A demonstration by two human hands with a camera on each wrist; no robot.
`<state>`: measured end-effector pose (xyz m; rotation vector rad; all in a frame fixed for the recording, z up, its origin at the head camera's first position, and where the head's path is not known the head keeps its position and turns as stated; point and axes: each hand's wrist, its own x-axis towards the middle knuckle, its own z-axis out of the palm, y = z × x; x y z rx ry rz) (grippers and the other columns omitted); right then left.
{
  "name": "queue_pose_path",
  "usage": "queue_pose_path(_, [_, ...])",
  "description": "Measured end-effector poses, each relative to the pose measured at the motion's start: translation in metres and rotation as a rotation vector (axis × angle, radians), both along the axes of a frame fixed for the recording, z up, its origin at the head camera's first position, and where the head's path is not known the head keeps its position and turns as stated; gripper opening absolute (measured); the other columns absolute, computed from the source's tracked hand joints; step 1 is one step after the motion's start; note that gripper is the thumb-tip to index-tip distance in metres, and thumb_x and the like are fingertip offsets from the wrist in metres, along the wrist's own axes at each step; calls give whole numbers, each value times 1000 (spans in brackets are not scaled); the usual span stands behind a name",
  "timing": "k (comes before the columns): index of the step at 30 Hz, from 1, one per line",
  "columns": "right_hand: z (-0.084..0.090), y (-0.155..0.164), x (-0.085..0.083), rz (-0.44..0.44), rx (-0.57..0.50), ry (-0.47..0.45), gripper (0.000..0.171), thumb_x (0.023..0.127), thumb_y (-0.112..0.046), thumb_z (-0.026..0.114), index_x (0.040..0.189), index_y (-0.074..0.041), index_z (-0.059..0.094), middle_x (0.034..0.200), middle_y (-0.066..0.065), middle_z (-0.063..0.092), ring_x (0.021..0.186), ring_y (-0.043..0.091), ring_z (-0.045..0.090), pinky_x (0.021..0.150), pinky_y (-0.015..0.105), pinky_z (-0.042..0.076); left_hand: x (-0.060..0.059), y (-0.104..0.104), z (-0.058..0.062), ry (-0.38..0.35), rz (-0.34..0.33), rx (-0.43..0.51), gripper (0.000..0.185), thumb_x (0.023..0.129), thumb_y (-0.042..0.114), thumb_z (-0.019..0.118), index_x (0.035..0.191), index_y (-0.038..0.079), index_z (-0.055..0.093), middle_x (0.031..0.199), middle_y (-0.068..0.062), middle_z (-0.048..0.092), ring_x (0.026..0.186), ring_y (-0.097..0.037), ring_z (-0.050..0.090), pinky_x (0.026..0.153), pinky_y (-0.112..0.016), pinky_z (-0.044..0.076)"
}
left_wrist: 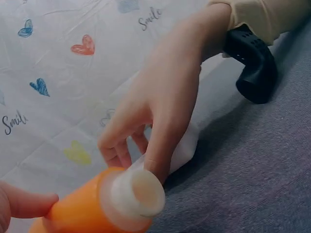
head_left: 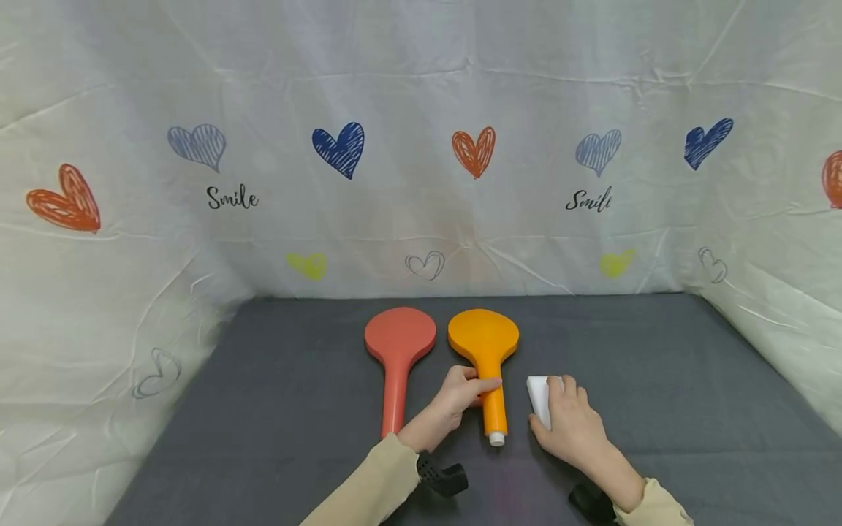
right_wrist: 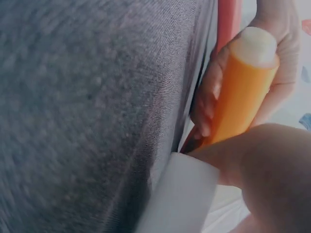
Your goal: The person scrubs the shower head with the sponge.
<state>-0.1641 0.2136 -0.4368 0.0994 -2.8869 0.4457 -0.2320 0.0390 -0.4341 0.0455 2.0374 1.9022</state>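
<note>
On table centre, orange shower head (head_left: 487, 359) lies face down, handle gripped by left hand (head_left: 458, 393). White sponge (head_left: 539, 398) is apparently gripped in right hand (head_left: 574, 426); wiping not begun.

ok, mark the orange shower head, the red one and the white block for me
orange shower head (head_left: 483, 337), head view, middle of its round head
red shower head (head_left: 400, 334), head view, middle of its round head
white block (head_left: 538, 397), head view, bare face left of the fingers
</note>
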Motion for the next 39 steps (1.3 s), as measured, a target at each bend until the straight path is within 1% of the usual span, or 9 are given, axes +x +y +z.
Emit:
queue_pose_path(8, [15,-2,-5,50,-87,302,44,78,-17,71,113,2,51,115,27,40,84,38,49,51,41,47,0,-17,4,-2,-136,233,43,89,9,62,122,-14,47,108,-19,59,99,-32,61,84,-36,50])
queue_pose_path(13, [43,-11,-15,292,-90,535,38,88,-27,61,116,-3,56,123,22,44,101,36,48,72,45,48,8,-25,10,89,-233,301,48,89,4,61,128,-12,40,114,-23,56,104,-35,59,87,-36,49])
queue_pose_path(17, [61,-26,-22,525,1,604,37,97,-33,42,117,-7,60,133,17,45,122,35,41,92,49,39,15,-25,14,227,-263,297,51,87,2,61,131,-9,39,119,-21,54,103,-30,59,87,-36,48])
queue_pose_path(21, [65,-37,-35,646,83,629,27,92,-20,57,116,-9,62,135,16,46,127,35,37,96,47,36,20,-25,14,331,-278,268,54,86,0,61,134,-5,38,126,-20,51,104,-28,57,86,-35,49])
queue_pose_path(26, [77,-33,-57,624,54,637,34,82,-11,67,116,-10,64,136,16,45,129,35,36,96,49,35,22,-25,16,358,-337,276,50,88,0,61,133,-4,39,124,-22,51,104,-36,57,85,-35,49])
queue_pose_path(30, [90,-21,-76,471,-79,658,34,83,-8,67,117,-8,63,134,18,46,127,36,37,93,55,34,23,-25,16,346,-384,315,47,89,1,60,131,-5,40,121,-24,51,106,-44,54,85,-35,50])
queue_pose_path(34, [96,-10,-89,322,-200,680,34,85,-4,65,118,-4,61,133,21,46,126,39,37,95,59,30,24,-25,15,373,-389,292,46,89,3,61,130,-4,42,120,-22,53,104,-37,57,83,-33,51])
queue_pose_path(36, [96,-10,-88,317,-209,689,35,84,-3,64,120,-3,60,134,22,45,126,40,36,96,60,29,24,-26,15,403,-385,271,46,89,5,62,129,-4,43,120,-22,53,102,-32,59,83,-32,51])
queue_pose_path(39, [91,-19,-79,424,-129,693,37,84,-4,61,121,-4,59,135,22,43,128,40,35,97,59,30,23,-27,16,446,-367,256,46,89,5,62,129,-5,42,120,-23,53,100,-31,59,82,-31,51])
